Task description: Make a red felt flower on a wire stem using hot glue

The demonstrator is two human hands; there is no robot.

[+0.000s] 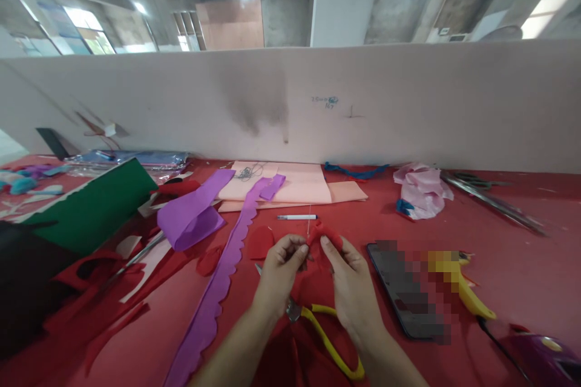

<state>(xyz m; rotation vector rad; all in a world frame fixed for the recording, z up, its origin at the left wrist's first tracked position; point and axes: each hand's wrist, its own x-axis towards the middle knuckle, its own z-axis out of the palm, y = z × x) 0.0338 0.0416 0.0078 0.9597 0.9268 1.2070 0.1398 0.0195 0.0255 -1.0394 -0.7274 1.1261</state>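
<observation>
My left hand [284, 266] and my right hand [347, 272] meet above the middle of the red table. Both have their fingers closed on a small red felt piece [330, 233], the left at its edge, the right over its top. A thin pale wire or stick [309, 217] rises beside the left fingertips; I cannot tell whether it is attached to the felt. Below the hands lie scissors [333, 344] with yellow handles, partly hidden by the wrists. A rounded red felt piece [261, 243] rests left of my left hand, and a white pen [297, 217] lies just beyond.
A scalloped purple strip [222, 281] runs along the left, near red scraps [91, 290] and a green board [100, 205]. Peach sheets [304, 184] lie behind. On the right are a phone [399, 290], a corded yellow tool [467, 293] and crumpled pink material [424, 190].
</observation>
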